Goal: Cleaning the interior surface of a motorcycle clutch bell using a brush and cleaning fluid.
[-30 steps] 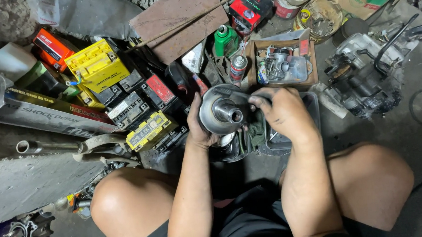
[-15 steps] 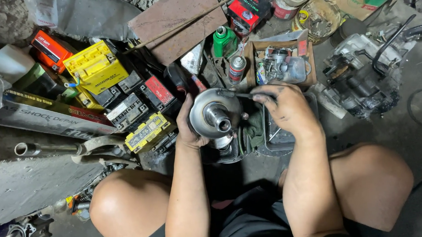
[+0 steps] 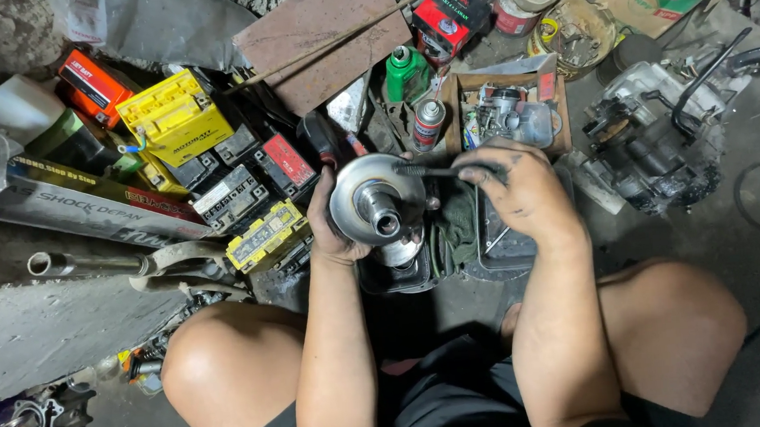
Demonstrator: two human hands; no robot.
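The left hand (image 3: 332, 230) is curled around the rim of a round metal pulley disc (image 3: 377, 198) with a central hub, cupping it from behind and below so that the bored hub faces up toward the camera, clear of the floor and above a dark oil-stained tray (image 3: 498, 245) lying between the person's knees. The right hand (image 3: 521, 190) is closed in a pinch on a slim dark tool (image 3: 431, 172), apparently a small brush or pick, whose tip lies across the upper edge of the disc; holding the disc tilted presents that face to the tool. A green rag (image 3: 457, 226) sits bunched just behind the disc, on the tray's left edge. A cardboard box of small parts (image 3: 502, 116) stands beyond the tray, with a spray can (image 3: 428, 123) and a green bottle (image 3: 404, 71) just beside its left edge. A stripped engine (image 3: 651, 136) rests on the floor at the right; a yellow battery (image 3: 175, 116) heads a pile of batteries at the left. The tool's working end is too fine to identify, the disc's underside is hidden by the left palm, and a second metal piece beneath the disc is largely covered.
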